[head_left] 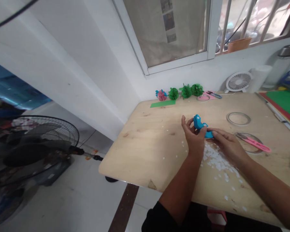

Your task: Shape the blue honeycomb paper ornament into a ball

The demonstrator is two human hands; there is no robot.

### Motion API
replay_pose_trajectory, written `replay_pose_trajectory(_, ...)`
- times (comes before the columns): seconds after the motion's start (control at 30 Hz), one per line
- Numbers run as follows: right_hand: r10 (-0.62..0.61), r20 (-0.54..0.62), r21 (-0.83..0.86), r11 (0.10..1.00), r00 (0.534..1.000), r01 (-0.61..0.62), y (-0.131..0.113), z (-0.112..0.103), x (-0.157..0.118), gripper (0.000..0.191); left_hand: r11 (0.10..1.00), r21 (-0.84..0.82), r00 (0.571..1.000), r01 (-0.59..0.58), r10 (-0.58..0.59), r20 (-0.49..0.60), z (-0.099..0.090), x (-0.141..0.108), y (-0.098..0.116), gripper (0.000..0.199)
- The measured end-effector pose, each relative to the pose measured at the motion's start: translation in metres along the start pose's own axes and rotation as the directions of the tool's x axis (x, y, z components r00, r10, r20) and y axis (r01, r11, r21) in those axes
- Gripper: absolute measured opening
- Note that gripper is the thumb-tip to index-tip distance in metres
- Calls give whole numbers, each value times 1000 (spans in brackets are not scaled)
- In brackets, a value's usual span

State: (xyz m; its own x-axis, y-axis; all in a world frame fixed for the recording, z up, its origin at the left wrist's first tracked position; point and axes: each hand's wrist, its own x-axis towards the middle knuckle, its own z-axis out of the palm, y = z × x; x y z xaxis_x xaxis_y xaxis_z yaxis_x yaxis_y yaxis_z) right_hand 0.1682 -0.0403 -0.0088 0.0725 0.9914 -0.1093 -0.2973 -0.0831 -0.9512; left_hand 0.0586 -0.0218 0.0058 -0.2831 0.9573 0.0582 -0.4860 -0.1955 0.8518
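Observation:
A curved blue paper piece (198, 122) with small white squares on it is held above the wooden table (135, 141). My left hand (194, 137) grips it from the left, with the index finger raised. The fingertips of my right hand (226, 141) pinch its lower right end. Many small white paper bits (216, 159) lie scattered on the table beneath and between my hands. To the right of my right hand, pink scissors (257, 144) rest across a metal ring.
Along the wall stand green paper balls (186, 91), a pink-and-blue one (161, 95) and a small white fan (238, 82). A green strip (162, 103) lies before them. Another ring (238, 118) and coloured sheets (284, 104) are at right. A black floor fan (36, 141) stands left.

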Motion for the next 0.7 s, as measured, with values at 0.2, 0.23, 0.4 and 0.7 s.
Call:
replay_pose_trajectory(0.2,19,-29,49,999,999,-18,-1,1,1,42,999,-35,1000,14,-13,24,1,-1,0,97)
replay_pose_trajectory(0.23,12,-42,49,999,999,-10,-1,1,1,42,999,-40,1000,13,-12,28,1,-1,0,97)
replay_pose_trajectory(0.4,-11,-96,39,999,995,15,1,1,2,42,998,-68,998,13,-9,65,1,-3,-2,97)
replay_pose_trajectory(0.7,-51,-64,-39,998,997,49,5,-2,1,40,995,-101,1000,-2,3,9,2,-3,-2,87)
